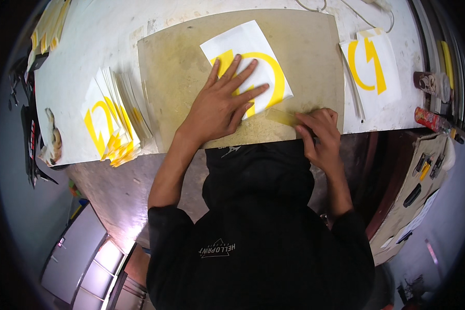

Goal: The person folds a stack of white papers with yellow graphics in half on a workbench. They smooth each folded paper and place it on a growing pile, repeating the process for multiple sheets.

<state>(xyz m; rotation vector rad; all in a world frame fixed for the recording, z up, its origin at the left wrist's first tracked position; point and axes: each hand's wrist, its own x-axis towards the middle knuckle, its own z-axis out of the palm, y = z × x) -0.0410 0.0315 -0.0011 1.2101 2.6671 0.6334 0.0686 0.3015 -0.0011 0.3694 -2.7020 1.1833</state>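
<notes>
My left hand (226, 99) lies flat, fingers spread, pressing down a white sheet with a yellow cut shape (245, 46) on a brownish work mat (175, 67). My right hand (319, 129) pinches a strip of clear film (282, 117) that comes off the sheet's lower right corner, at the mat's near edge.
A fanned stack of white and yellow sheets (111, 119) lies left of the mat. One more such sheet (371, 64) lies to the right. A can (430, 120) and a small jar (428, 81) stand at the table's right end. Thin cables (346, 8) run along the far edge.
</notes>
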